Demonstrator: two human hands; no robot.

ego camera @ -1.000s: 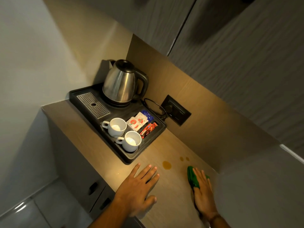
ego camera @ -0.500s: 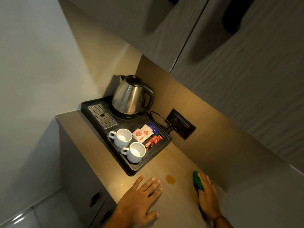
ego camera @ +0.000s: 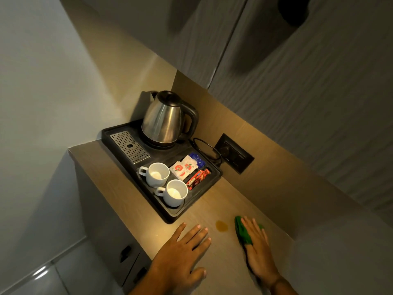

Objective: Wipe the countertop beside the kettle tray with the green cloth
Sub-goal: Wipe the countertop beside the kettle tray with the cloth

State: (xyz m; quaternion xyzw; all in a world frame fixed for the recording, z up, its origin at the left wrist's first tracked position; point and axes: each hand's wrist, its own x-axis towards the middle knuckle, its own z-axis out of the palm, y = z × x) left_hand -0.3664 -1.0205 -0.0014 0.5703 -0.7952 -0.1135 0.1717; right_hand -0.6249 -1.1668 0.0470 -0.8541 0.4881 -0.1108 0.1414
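Observation:
The green cloth [ego camera: 242, 232] lies on the wooden countertop [ego camera: 214, 211] under my right hand [ego camera: 258, 250], which presses flat on it with fingers spread. A brown spill [ego camera: 221, 225] sits just left of the cloth. My left hand [ego camera: 180, 254] rests flat and empty on the counter, left of the spill. The black kettle tray [ego camera: 119, 128] stands further back on the left, holding a steel kettle [ego camera: 164, 121], two white cups [ego camera: 158, 174] and sachets [ego camera: 185, 169].
A dark wall socket [ego camera: 236, 153] with the kettle's cord is on the backsplash right of the tray. Grey cabinets hang overhead. The counter's front edge drops to drawers [ego camera: 129, 258] at lower left. A wall closes off the counter on the right.
My right hand with the cloth has slid a little left toward the spill, covering the small drops seen earlier. The view has tilted upward; my left hand has stayed put.

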